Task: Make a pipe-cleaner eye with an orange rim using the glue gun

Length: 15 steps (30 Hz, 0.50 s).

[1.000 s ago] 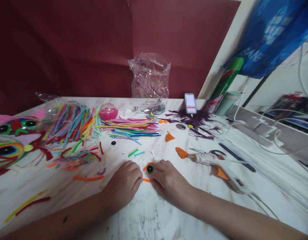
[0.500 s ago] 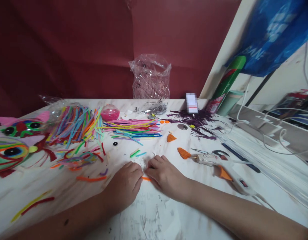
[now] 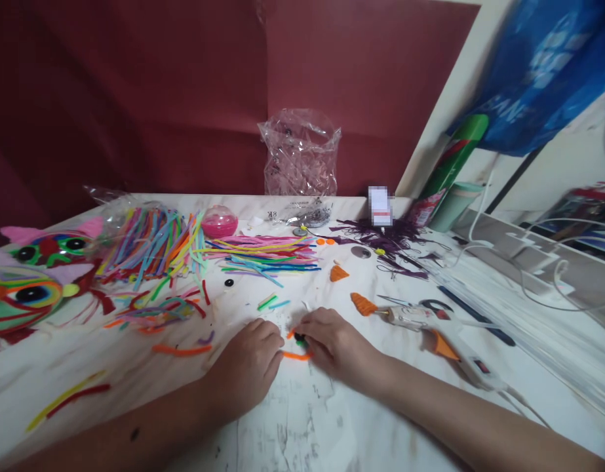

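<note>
Both my hands rest on the white marble table [image 3: 292,419] near its middle. My right hand [image 3: 334,344] is closed in a pinch on a small black eye piece [image 3: 299,338] ringed with orange and green pipe cleaner. An orange pipe cleaner tail [image 3: 296,356] runs out from under it toward my left hand [image 3: 248,364], whose fingers are curled with their tips at that tail's left end.
Heaps of coloured pipe cleaners [image 3: 149,246] lie at the left and middle. Two pipe-cleaner faces [image 3: 31,275] sit at the far left. A glue gun [image 3: 459,357], scissors [image 3: 430,307], orange cones [image 3: 361,303], purple thread [image 3: 385,239] and a plastic bag [image 3: 299,154] are to the right and behind.
The eye piece was hidden under my right fingers half a second ago and shows again between the hands. The camera view has shifted slightly.
</note>
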{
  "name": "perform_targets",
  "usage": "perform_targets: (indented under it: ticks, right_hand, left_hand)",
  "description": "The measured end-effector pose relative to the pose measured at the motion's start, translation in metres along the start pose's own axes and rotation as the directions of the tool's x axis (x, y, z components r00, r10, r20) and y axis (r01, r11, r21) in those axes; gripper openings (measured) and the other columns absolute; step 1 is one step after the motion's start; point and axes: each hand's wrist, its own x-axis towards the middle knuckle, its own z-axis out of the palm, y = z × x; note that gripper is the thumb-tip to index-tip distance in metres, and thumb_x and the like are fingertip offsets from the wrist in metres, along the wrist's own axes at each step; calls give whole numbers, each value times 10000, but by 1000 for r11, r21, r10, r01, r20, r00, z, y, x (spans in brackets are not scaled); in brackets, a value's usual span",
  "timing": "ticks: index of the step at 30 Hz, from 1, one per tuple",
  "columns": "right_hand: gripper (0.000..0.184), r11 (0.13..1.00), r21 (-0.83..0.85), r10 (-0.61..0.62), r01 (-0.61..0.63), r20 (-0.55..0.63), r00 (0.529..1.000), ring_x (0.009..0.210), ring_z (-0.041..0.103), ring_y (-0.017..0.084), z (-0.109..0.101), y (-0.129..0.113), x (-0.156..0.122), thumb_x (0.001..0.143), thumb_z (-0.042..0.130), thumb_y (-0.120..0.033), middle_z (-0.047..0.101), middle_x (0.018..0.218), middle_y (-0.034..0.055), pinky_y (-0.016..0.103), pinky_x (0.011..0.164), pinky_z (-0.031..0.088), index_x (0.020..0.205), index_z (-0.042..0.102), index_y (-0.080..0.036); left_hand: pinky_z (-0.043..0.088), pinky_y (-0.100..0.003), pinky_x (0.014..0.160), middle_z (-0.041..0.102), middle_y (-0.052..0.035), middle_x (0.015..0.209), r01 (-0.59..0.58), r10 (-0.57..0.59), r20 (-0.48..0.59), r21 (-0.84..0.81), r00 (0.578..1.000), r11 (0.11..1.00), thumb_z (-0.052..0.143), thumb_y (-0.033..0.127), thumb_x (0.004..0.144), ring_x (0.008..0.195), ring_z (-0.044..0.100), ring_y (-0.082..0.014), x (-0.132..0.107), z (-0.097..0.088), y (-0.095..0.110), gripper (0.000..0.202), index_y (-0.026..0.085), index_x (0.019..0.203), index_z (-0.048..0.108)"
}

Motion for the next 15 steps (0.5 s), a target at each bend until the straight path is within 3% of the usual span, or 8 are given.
perform_targets:
  ticks: [3, 6, 11, 15]
  right_hand:
    - [206, 998, 3, 60, -60, -64, 996, 784, 574, 201, -4, 1, -10, 828, 490, -56, 647, 807, 82, 337, 710, 453, 843, 664, -165]
    - [169, 996, -42, 72, -73, -19, 997, 765, 550, 201, -3, -2, -17, 836, 511, -87, 622, 768, 72, 342, 704, 438, 792, 653, -167]
    - [161, 991, -137, 6, -2, 27, 1000, 769, 511, 200, 4, -6, -18, 869, 487, -101, 605, 804, 77, 338, 689, 409, 777, 606, -159]
    - [219, 989, -145, -29, 30, 7, 1000, 732, 476, 192, 4, -8, -18, 910, 410, -122, 585, 779, 79, 340, 677, 399, 747, 550, -159]
  left_hand:
    - [465, -356, 729, 574, -69, 822, 4, -4, 26, 7, 1000, 1000, 390, 74, 871, 797, 518, -211, 2, 0, -3, 202, 146, 799, 565]
    - [467, -348, 709, 558, -58, 774, -6, 5, 44, 31, 999, 1000, 354, 76, 882, 760, 512, -203, 4, 0, -4, 250, 159, 736, 539]
    - [469, -359, 778, 587, -89, 943, -52, 50, -35, -39, 998, 998, 436, 42, 775, 884, 526, -223, 3, 0, 2, 284, 134, 1009, 569]
    - [446, -344, 722, 603, -65, 831, -147, 146, -16, -76, 989, 986, 449, 130, 889, 796, 519, -205, 5, -1, 4, 161, 154, 932, 602]
